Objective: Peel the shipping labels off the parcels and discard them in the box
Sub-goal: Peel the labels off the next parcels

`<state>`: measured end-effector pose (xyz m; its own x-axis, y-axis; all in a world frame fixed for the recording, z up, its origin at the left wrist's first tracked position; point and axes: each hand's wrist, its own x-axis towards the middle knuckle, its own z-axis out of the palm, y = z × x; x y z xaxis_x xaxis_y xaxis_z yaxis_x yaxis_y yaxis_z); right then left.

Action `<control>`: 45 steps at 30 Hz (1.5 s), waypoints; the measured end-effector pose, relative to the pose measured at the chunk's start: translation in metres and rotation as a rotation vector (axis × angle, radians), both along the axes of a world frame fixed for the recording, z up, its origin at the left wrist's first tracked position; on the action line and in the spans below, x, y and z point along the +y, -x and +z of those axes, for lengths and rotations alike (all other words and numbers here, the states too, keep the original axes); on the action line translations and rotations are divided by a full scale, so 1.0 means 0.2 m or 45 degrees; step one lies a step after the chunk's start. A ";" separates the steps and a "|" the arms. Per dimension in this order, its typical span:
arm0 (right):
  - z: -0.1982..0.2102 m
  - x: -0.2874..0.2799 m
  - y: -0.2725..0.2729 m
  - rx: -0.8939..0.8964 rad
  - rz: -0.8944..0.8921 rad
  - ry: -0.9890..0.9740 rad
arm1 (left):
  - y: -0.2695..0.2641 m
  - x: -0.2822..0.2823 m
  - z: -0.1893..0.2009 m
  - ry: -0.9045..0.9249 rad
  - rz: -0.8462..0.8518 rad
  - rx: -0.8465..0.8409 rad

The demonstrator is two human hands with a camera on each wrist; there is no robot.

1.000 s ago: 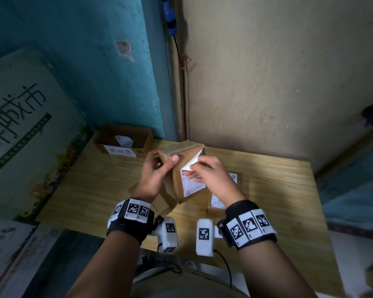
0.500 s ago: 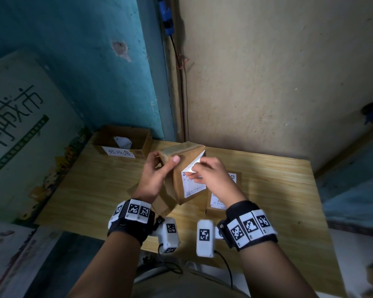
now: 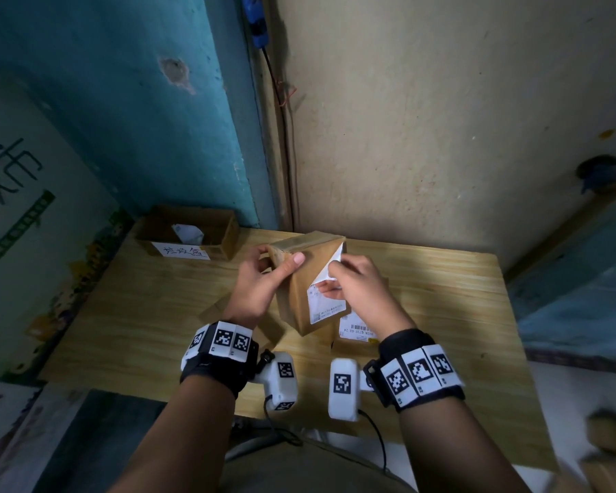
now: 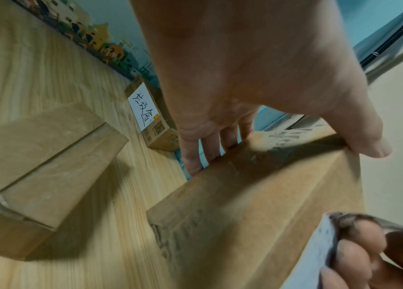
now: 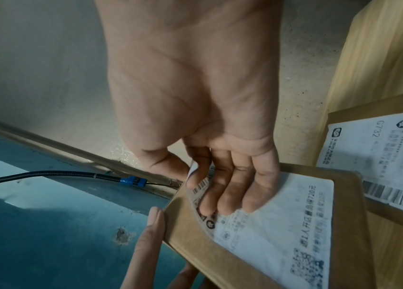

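Fingers (image 5: pixel 225 187) of your right hand (image 3: pixel 361 290) are pinching the lifted upper corner of the white shipping label (image 3: pixel 326 297), thumb on one side of it, the other fingers lying on its printed face. The label's lower half is sticking to the parcel (image 3: pixel 301 279), its print too blurred to read beyond a barcode and a QR code. Your left hand (image 3: pixel 260 286) is gripping the parcel's upper end, thumb on the near face, fingers curling behind. You are holding the parcel above the counter (image 3: pixel 157 314), long axis near upright, tilted, labelled face toward you. A second parcel (image 5: pixel 393 148) is lying flat beneath, its label reading "G732". The open box (image 3: pixel 192 231), holding crumpled paper, is sitting at the counter's far left corner with a handwritten tag.
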<state>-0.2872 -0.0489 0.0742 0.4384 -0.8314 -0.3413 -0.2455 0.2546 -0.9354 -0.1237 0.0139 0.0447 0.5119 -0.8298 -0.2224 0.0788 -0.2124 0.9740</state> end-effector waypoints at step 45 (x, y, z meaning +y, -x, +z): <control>0.13 0.25 -0.15 0.205 -0.072 0.118 | -0.19 0.09 0.00 0.027 -0.404 -0.223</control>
